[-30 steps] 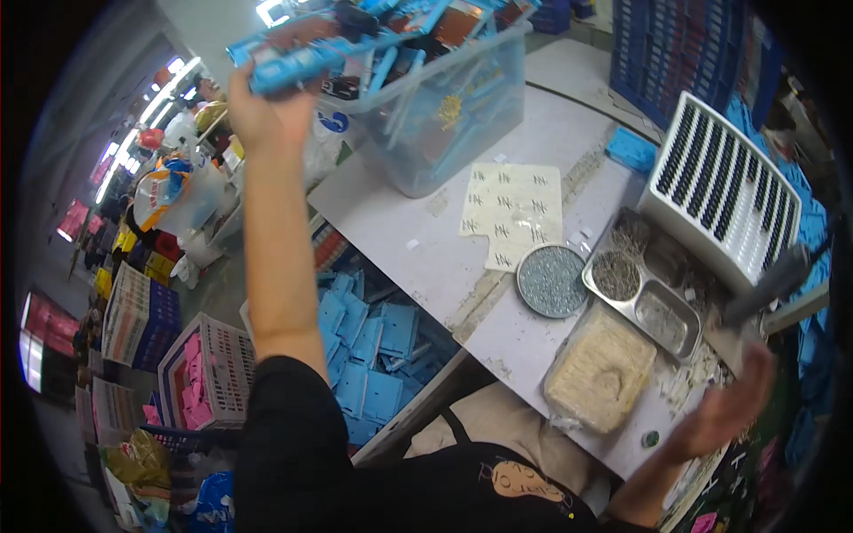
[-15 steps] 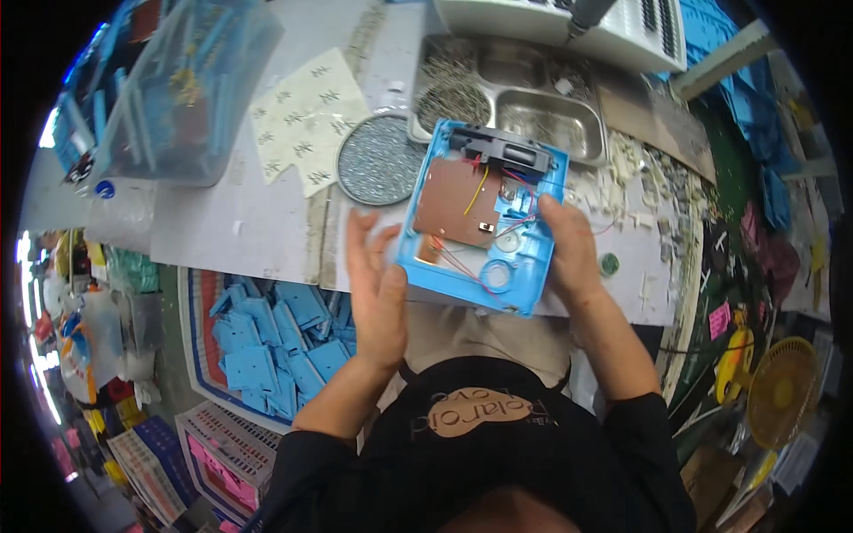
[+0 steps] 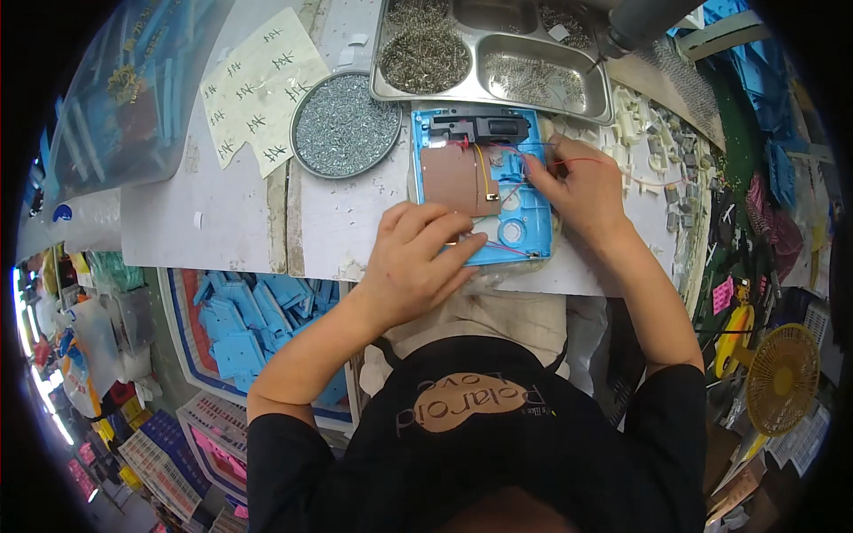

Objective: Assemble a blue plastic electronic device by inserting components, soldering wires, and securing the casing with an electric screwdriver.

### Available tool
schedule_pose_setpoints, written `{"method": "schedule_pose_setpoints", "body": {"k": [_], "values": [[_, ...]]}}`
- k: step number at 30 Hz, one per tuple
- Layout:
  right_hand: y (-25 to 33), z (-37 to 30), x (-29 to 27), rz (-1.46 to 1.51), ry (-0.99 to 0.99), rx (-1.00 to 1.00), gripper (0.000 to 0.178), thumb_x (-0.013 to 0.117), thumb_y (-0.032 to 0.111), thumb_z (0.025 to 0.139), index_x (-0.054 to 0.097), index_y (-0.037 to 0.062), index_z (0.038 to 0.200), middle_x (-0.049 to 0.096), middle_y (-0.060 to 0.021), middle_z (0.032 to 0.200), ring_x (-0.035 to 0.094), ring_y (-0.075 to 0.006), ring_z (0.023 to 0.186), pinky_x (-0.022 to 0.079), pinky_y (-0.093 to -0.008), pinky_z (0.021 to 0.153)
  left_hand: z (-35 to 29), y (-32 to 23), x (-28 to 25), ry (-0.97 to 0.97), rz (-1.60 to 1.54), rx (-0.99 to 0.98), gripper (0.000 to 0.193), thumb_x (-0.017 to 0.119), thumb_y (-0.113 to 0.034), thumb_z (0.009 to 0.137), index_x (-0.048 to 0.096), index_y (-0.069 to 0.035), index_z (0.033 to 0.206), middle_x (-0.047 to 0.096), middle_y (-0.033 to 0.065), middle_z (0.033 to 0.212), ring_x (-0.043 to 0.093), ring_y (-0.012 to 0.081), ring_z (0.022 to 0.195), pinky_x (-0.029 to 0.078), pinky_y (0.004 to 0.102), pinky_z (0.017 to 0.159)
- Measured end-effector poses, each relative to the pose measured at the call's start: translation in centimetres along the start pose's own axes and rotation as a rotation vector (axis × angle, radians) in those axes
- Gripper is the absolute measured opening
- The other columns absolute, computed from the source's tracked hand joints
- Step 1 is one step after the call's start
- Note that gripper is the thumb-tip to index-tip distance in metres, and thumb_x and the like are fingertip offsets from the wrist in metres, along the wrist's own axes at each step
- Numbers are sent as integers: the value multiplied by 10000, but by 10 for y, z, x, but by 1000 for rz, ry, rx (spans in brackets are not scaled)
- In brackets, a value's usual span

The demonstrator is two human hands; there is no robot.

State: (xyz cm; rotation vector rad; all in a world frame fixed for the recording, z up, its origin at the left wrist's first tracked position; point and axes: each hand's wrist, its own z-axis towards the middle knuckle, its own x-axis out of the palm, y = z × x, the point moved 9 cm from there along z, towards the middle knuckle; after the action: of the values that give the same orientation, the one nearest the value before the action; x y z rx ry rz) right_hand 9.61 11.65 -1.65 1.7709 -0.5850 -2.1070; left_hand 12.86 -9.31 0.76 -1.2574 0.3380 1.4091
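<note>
A blue plastic case lies open side up on the white worktable. Inside it are a brown circuit board, a black part along the far edge, and thin red and yellow wires. My left hand is closed over the case's near-left corner, its fingertips on the near end of the board and its thumb beside the wires. At the case's right side, my right hand pinches with thumb and forefinger around a red wire. The exact grip is partly hidden.
Beyond the case stands a steel compartment tray of small metal parts. Left of it are a round dish of screws and a marked sheet. Small white parts lie at right. A crate below the table's edge holds blue panels.
The case has come down from my hands to lie straighter on the table. My left hand has moved from beside it onto its near-left corner. My right thumb and forefinger have moved to the wires.
</note>
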Motion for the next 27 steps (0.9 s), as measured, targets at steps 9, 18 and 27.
{"method": "schedule_pose_setpoints", "body": {"k": [9,18,27], "values": [[-19,-7,-3,309,146,71,246,687,269,950,688,31,892,673,-110,731,656,-218,673,503,-337,629,20,8,3,61,-147,-41,483,816,-236,722,701,-110,1174,618,65,1082,578,285,1042,407,439,931],[-11,-61,-29,620,43,115,182,596,118,1010,722,-14,1008,665,-66,830,575,-121,723,457,-274,667,61,12,9,63,71,-82,655,780,-498,781,668,-56,1252,574,103,976,590,277,914,432,402,744],[79,-119,-39,377,133,-422,202,722,-22,827,689,-7,1026,673,-130,892,618,-297,728,496,-382,668,73,16,9,221,39,94,613,774,-467,766,674,-73,1226,583,44,979,602,236,930,426,398,862]]}}
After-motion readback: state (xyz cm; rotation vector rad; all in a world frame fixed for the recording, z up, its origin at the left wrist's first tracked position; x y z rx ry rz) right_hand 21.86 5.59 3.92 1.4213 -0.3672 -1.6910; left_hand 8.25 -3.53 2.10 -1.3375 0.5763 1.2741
